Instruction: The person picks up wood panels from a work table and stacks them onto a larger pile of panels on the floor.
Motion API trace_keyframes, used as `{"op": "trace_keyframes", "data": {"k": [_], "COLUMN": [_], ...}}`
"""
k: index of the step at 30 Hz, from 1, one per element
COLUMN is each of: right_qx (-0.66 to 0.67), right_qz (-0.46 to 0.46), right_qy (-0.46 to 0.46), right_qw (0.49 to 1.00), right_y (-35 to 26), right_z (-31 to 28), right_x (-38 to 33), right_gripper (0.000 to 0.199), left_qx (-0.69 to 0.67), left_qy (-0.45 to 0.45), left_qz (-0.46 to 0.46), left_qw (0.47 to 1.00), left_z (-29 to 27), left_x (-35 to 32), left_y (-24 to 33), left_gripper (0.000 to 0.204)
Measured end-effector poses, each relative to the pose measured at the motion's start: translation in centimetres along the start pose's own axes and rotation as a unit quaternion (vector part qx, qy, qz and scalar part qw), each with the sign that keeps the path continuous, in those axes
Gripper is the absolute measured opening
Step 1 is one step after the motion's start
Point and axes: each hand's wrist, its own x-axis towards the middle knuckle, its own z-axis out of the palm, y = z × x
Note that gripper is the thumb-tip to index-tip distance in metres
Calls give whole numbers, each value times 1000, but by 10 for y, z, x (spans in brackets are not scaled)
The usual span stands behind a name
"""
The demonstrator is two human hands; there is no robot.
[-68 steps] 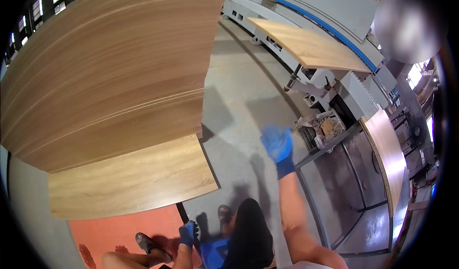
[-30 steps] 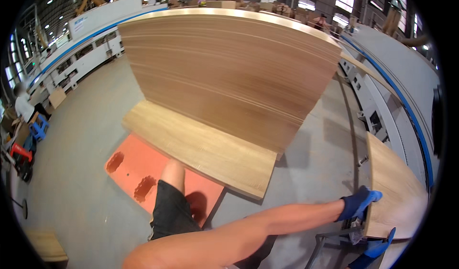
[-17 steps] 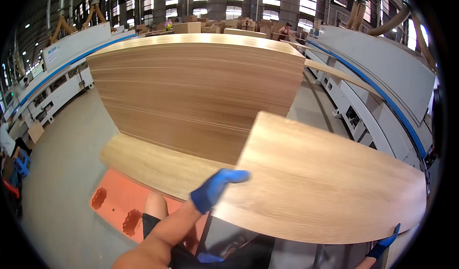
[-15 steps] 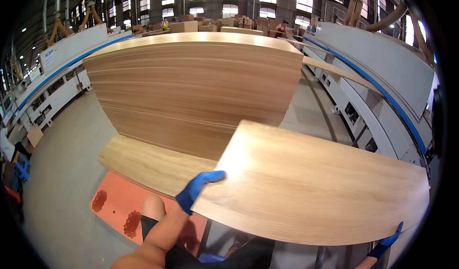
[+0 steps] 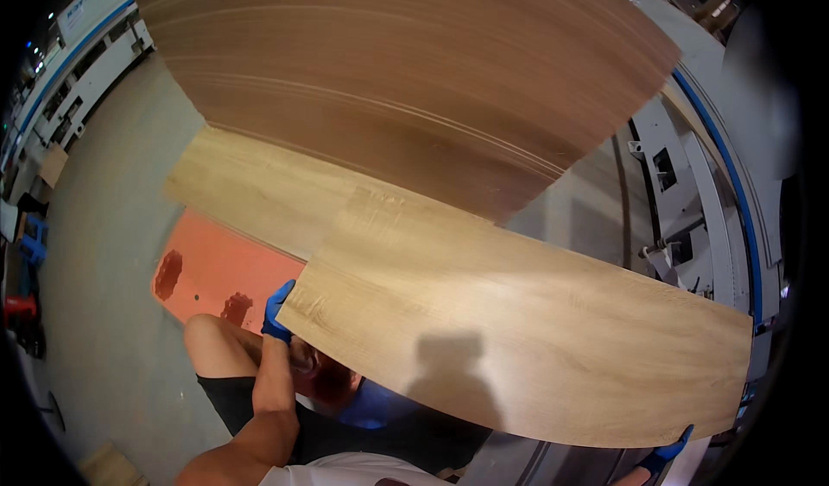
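Observation:
A long wood-grain board (image 5: 535, 348) lies across the space in front of me, its right end near the machine side. My left hand (image 5: 278, 312), in a blue glove, is closed on the board's left end near the front corner. At the front edge toward the right end, my gloved right hand (image 5: 667, 454) grips the same board with the thumb over the top; its other fingers are hidden beneath. The board's far left part overlaps another wood-grain board (image 5: 246, 171), lying at the foot of a tall stack of boards (image 5: 414, 80).
An orange panel (image 5: 226, 257) with dark red patches lies at the left by my knee. Long machines with a blue stripe run along both sides, one at the left (image 5: 91, 63) and one at the right (image 5: 704, 184). A blue stool (image 5: 33, 237) stands far left.
My view has tipped downward. The held board has gone lower and further left, now overlapping the board by the stack, and both hands have kept their hold.

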Motion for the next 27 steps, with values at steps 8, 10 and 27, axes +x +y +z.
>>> {"op": "trace_keyframes", "data": {"k": [8, 10, 27], "right_qx": [-230, -375, -310], "right_qz": [-164, -311, 220], "right_qy": [-140, -230, -491], "right_qw": [949, 842, 784], "right_y": [89, 126, 535], "right_z": [24, 28, 215], "right_x": [-24, -32, -267], "right_gripper": [47, 47, 31], "left_qx": [-110, -173, 183], "left_qy": [55, 62, 355], "left_qz": [255, 242, 224], "left_qw": [959, 953, 889], "left_z": [-28, -62, -34], "left_x": [50, 62, 194], "left_y": [-54, -54, 61], "left_gripper": [39, 44, 43]}}
